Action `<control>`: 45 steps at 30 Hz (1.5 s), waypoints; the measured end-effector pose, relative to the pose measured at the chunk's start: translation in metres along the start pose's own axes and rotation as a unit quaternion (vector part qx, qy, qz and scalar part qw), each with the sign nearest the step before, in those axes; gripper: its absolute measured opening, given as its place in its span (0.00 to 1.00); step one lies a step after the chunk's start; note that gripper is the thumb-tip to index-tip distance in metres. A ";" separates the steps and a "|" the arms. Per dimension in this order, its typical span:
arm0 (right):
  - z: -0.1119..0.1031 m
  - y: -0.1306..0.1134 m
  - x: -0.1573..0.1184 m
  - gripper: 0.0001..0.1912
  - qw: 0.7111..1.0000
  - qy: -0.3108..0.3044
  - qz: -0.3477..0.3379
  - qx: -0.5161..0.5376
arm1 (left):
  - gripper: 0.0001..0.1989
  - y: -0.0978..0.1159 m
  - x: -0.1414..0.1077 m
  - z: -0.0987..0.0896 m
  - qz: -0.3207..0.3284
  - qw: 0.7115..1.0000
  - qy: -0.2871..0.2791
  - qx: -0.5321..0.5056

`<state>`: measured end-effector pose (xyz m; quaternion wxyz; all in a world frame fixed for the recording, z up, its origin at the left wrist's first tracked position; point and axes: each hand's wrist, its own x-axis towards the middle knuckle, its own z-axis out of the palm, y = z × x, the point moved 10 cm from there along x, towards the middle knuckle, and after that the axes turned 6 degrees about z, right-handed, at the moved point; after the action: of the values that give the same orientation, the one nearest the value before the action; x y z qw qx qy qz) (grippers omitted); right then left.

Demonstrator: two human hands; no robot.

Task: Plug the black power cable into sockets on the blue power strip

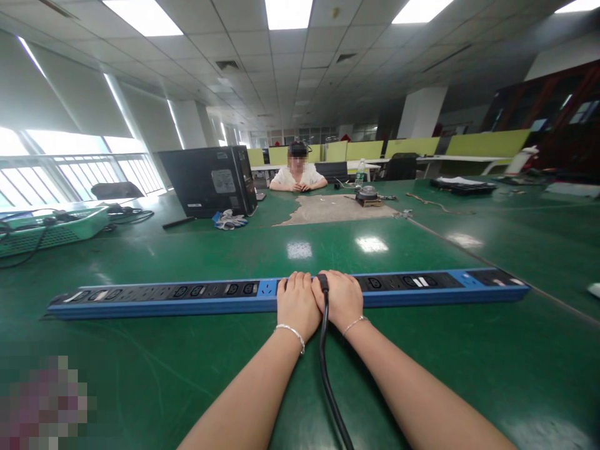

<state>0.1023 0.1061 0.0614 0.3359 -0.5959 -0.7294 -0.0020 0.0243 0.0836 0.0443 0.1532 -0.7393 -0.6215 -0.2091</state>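
A long blue power strip (pixel 197 304) with black socket panels lies crosswise on the green table. My left hand (pixel 299 306) is closed over its middle, fingers together across the top. Close beside it, touching or nearly so, my right hand (pixel 344 300) is closed at the strip too. A black plug (pixel 323 282) sits between the thumb and fingers of my right hand, and its black cable (pixel 325 362) runs toward me between my forearms. My hands hide the sockets beneath them, so I cannot see whether the plug is in one.
The green table (pixel 201 381) carries a black computer case (pixel 206 181), work gloves (pixel 229 219) and a green basket of cables (pixel 75 231). Across the table a person (pixel 299 175) sits near a bottle (pixel 360 172) and a round dark device (pixel 366 195). Black trays (pixel 463 185) lie at the right.
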 end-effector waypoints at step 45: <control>-0.063 0.164 0.018 0.19 0.993 0.030 0.104 0.056 | 0.35 -0.003 -0.001 0.001 0.005 1.000 0.006 0.003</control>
<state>0.2749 0.1433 0.0539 0.3889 -0.6488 -0.6517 0.0554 0.0218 0.0836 0.0422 0.1600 -0.7408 -0.6173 -0.2110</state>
